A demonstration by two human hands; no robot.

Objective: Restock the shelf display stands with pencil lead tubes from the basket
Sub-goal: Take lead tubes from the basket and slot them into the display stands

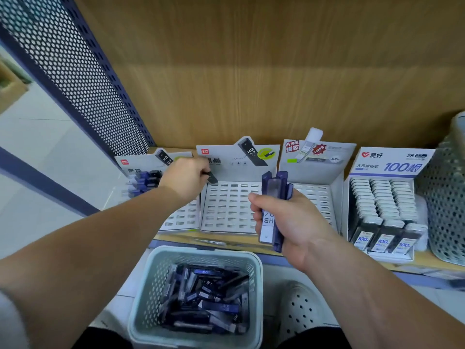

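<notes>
The left hand's [186,180] fingers pinched one dark tube [212,177] by its upper end. Its lower end hung, slightly tilted, just over the back-left corner of the slotted middle stand [229,210], in which no tubes showed. The right hand [286,220] was clenched round a bundle [275,197] of several tubes, held upright in front of that stand's right side. To seat the tube well, it probably needed squaring upright over a single slot and pressing straight down until it stood unaided. Starting at the back corner would leave the nearer rows open for the rest. The bundle was best held close by, so the left hand could draw the next tube quickly. The left stand [147,178] had a few tubes at its back. The basket [201,250], below the shelf edge, held many more.
</notes>
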